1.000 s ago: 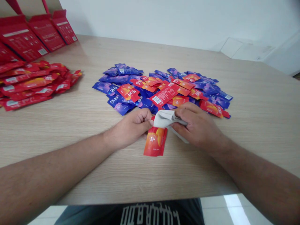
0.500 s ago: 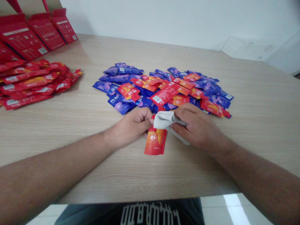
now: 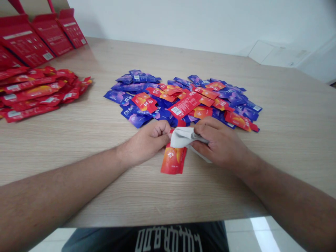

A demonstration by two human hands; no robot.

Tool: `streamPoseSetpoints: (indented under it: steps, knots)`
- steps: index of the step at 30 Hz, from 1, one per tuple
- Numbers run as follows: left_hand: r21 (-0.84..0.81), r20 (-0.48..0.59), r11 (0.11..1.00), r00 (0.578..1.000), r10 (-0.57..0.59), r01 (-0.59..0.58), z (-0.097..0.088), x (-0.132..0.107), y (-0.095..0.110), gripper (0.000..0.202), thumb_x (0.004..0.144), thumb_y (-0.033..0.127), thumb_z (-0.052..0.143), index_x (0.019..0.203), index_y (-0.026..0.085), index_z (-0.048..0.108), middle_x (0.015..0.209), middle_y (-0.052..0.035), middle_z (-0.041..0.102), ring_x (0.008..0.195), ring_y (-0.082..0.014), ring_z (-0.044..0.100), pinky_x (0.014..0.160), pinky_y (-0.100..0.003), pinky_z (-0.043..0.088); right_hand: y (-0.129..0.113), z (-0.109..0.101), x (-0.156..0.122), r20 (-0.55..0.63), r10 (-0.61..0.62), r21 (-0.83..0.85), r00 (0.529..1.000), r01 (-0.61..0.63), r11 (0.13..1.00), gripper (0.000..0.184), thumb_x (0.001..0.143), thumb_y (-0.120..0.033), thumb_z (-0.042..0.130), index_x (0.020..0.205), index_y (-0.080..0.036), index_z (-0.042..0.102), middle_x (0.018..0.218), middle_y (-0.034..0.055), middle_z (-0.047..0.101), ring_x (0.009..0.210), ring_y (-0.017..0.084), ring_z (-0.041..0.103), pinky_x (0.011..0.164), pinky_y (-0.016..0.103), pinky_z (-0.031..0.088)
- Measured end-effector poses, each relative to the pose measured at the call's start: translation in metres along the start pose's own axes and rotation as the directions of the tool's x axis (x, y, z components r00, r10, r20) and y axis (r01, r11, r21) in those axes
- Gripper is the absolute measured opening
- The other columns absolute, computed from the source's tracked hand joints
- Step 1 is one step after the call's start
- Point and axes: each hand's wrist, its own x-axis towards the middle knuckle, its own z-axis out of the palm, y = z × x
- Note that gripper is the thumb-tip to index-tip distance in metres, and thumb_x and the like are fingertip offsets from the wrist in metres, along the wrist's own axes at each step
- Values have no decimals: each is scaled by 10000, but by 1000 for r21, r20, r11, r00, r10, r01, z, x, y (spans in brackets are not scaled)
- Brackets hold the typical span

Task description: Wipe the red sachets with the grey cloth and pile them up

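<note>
My left hand [image 3: 148, 143] pinches the top of a red-orange foil sachet [image 3: 173, 160] between thumb and fingers. The sachet hangs down over the table, its upper end hidden behind the fingers and cloth. My right hand [image 3: 222, 141] grips a pale grey cloth [image 3: 182, 137] and presses it over the sachet's top edge. Just beyond both hands lies a loose heap of blue and red foil sachets [image 3: 181, 101], with its near edge almost touching my right hand.
A second heap of red sachets [image 3: 34, 92] lies at the left of the light wood table [image 3: 288, 140]. Red cardboard cartons [image 3: 23, 40] stand open behind it. A wall rises at the far edge, and the table's near edge runs just beyond my lap.
The cloth has shifted slightly left and down on the sachet, with my right hand moving a little with it. The heaps have not changed.
</note>
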Motion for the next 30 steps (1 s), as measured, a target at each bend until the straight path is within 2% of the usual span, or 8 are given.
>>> streamPoseSetpoints:
  steps: [6, 10, 15, 20, 25, 30]
  knots:
    - [-3, -22, 1000, 1000, 5, -5, -1, 1, 0, 255, 935, 382, 707, 854, 193, 556, 746, 8, 612, 622, -110, 534, 547, -211, 371, 1, 0, 0, -33, 43, -21, 999, -44, 999, 160, 1012, -357, 649, 1023, -197, 637, 1022, 107, 681, 951, 277, 656, 813, 409, 556]
    - [25, -7, 1000, 1000, 15, -15, -1, 1, 1, 237, 945, 359, 689, 848, 191, 553, 755, 2, 619, 625, -109, 535, 542, -210, 350, 0, 0, 0, 15, -9, 4, 1000, 9, 1000, 129, 1015, -314, 645, 1064, -195, 645, 1080, 109, 676, 980, 260, 657, 844, 387, 553]
    - [14, -20, 1000, 1000, 20, -19, -2, 1, 0, 264, 936, 391, 693, 855, 191, 541, 748, 4, 611, 623, -110, 535, 542, -210, 353, 1, 0, 1, -47, 52, -21, 998, -53, 998, 162, 1005, -339, 661, 1020, -178, 644, 1006, 104, 673, 939, 275, 655, 796, 392, 535]
    - [57, -14, 998, 1000, 23, -23, -3, 2, -1, 235, 936, 368, 678, 853, 189, 551, 757, -3, 620, 632, -116, 546, 545, -214, 351, 0, 0, 0, 21, 6, 0, 1000, -6, 1000, 143, 1018, -325, 638, 1048, -185, 651, 1057, 107, 674, 964, 269, 655, 833, 382, 532]
    - [53, -28, 998, 999, 25, -24, -1, 1, 1, 257, 937, 387, 676, 848, 190, 538, 738, 0, 612, 604, -109, 522, 541, -215, 352, 3, 1, 1, -40, 55, -22, 998, -56, 998, 183, 1006, -355, 661, 1033, -174, 649, 1009, 104, 672, 939, 272, 651, 816, 382, 525]
    - [36, -20, 999, 1000, 12, -11, 0, 0, 2, 234, 932, 374, 673, 857, 190, 549, 745, 0, 612, 624, -115, 537, 547, -213, 360, 3, 1, 1, 7, 19, -3, 1000, -19, 1000, 157, 1018, -341, 638, 1050, -188, 651, 1039, 102, 676, 932, 261, 651, 812, 378, 530]
